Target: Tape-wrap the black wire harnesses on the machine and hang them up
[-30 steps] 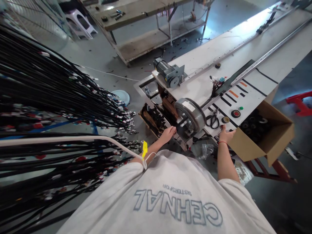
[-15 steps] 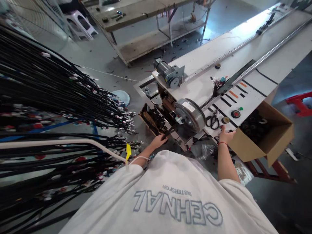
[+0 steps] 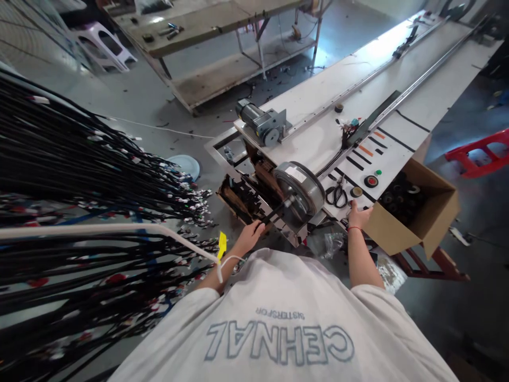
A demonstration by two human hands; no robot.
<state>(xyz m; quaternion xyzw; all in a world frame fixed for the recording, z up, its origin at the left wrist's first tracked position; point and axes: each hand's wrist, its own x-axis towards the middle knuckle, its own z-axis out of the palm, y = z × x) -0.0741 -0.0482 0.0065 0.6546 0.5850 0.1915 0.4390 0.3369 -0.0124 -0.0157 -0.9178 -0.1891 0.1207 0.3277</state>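
Two hands are working at the bench end. Left hand (image 3: 250,236) is gripping a black strap (image 3: 274,211) running up to the drum (image 3: 300,187). Right hand (image 3: 359,216) is resting flat, fingers spread, on the bench edge (image 3: 401,143) beside the box (image 3: 413,223), near scissors (image 3: 336,195).

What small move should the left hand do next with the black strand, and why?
Probably draw the black strand a little farther toward the body: the left hand pinches its end, it runs to the grey wheel, and the right hand rests on the table edge.
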